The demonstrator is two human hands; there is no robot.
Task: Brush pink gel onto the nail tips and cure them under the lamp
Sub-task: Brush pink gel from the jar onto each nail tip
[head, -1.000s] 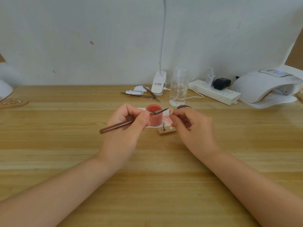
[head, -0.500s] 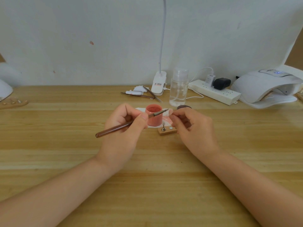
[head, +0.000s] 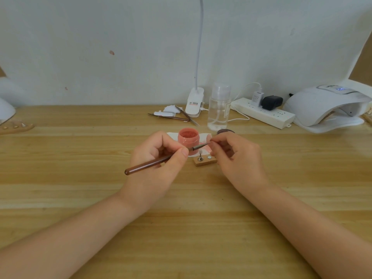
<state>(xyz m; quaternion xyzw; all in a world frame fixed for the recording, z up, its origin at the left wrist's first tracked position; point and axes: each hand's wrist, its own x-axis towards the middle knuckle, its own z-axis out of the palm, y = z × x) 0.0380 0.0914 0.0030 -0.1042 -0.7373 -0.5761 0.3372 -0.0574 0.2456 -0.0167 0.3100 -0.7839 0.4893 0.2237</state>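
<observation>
Left hand point(head: 159, 158) grips brush point(head: 161, 161), tip meeting right hand point(head: 235, 158).

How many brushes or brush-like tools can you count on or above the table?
3. One brush is gripped in the left hand; two thin tools lie near the lamp clip. Others may be hidden.

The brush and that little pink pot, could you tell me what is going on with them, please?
A person is painting a nail tip. The left hand grips a brown brush, its tip pointed at something small pinched in the right hand, too small to make out. The open pink gel pot stands just behind, with a wooden holder beside it. The white curing lamp waits at far right.
</observation>
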